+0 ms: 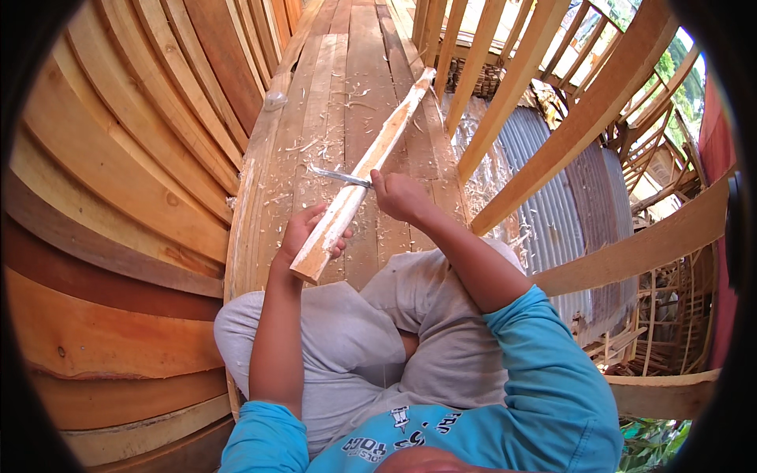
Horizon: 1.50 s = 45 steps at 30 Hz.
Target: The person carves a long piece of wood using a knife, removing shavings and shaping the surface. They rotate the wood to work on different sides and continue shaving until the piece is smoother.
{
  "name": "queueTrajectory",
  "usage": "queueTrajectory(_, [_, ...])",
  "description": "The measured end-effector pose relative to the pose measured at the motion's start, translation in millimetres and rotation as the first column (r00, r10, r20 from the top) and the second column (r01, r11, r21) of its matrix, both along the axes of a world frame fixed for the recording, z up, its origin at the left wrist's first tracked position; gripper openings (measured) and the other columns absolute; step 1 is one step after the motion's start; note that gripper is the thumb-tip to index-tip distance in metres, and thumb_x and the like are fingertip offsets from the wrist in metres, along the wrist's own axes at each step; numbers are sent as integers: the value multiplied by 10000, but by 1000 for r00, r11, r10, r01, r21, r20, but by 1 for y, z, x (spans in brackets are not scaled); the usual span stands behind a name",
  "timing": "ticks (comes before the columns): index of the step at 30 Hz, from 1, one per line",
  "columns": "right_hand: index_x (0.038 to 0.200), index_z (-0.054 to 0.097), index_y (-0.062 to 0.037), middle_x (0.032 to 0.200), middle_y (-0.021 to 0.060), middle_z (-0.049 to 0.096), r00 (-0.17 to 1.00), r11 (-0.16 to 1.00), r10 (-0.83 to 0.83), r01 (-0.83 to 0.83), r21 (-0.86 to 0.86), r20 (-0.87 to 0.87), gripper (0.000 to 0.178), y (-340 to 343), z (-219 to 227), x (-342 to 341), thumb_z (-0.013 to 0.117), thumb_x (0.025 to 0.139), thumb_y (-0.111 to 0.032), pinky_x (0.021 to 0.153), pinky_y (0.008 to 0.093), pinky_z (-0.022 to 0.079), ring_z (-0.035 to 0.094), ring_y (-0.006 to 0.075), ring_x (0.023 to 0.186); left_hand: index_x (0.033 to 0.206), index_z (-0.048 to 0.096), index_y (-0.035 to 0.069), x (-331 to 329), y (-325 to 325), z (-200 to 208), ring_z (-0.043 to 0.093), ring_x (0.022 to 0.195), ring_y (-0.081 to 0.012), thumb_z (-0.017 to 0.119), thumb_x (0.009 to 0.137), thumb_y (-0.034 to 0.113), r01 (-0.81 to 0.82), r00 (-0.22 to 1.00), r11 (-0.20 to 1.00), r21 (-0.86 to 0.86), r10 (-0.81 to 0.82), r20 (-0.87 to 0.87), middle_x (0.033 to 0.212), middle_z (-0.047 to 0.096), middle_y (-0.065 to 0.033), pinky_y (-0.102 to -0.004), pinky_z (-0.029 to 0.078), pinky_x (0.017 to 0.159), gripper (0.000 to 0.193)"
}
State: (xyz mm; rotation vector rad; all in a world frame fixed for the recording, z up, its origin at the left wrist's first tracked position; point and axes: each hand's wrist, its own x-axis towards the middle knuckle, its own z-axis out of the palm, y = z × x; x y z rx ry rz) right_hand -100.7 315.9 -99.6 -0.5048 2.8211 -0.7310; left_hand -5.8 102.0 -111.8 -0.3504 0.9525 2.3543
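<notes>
A long strip of wood (386,146), pale on its edges and brown along the middle, slants from above my lap toward the far right. My left hand (296,229) is wrapped around it from beneath close to its near end, with fingertips showing on the right side. On the other side, my right hand (400,197) is closed on the handle of a knife (337,175). Its metal blade lies across the wood and sticks out to the left. The handle is mostly hidden inside my fist.
I sit cross-legged on a narrow plank floor (315,102) scattered with wood shavings. A wall of upright boards (118,158) rises close on the left. Slanted wooden bars (512,102) line the right, with corrugated metal sheets (560,205) below. A small clear plastic item (274,100) lies by the wall.
</notes>
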Motion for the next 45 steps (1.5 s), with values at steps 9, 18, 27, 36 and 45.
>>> queueTrajectory(9, [829, 621, 4, 767, 241, 642, 961, 994, 77, -52, 99, -265, 374, 18, -27, -35, 378, 953, -252, 749, 534, 482, 615, 445, 745, 1357, 406, 16, 15, 4, -1, 442, 554, -122, 405, 1001, 469, 175, 981, 954, 245, -189, 35, 814, 477, -46, -257, 429, 484, 576])
queueTrajectory(18, [806, 569, 8, 773, 225, 617, 879, 983, 172, -184, 17, -445, 258, 18, -57, -12, 462, 906, -204, 593, 547, 460, 583, 435, 654, 1359, 377, -29, 14, 8, 0, 415, 513, -93, 315, 1032, 444, 127, 988, 920, 370, -151, 37, 783, 458, -34, -227, 379, 421, 578])
queueTrajectory(27, [607, 553, -17, 647, 225, 584, 884, 994, 40, -81, -68, -467, 332, 16, -65, -30, 478, 852, -228, 610, 560, 458, 577, 437, 637, 1384, 364, -8, 14, -1, -15, 430, 541, -103, 360, 1022, 448, 140, 983, 871, 470, -179, 37, 795, 449, -28, -239, 405, 441, 583])
queueTrajectory(36, [757, 654, -3, 836, 259, 652, 941, 990, -138, 133, -38, -311, 334, 16, -63, -71, 430, 871, -222, 725, 531, 501, 626, 454, 782, 1386, 358, -1, 16, -7, -9, 415, 519, -105, 350, 1023, 460, 121, 984, 908, 402, -162, 71, 794, 450, -32, -246, 405, 436, 587])
queueTrajectory(45, [790, 474, 8, 634, 147, 491, 825, 850, -440, 510, -130, 356, 439, 93, -105, -134, 292, 984, -341, 508, 457, 424, 500, 278, 535, 1343, 400, 18, 18, -1, -13, 659, 786, -242, 330, 1027, 465, 156, 988, 988, -12, -156, 3, 932, 579, -134, -408, 584, 668, 552])
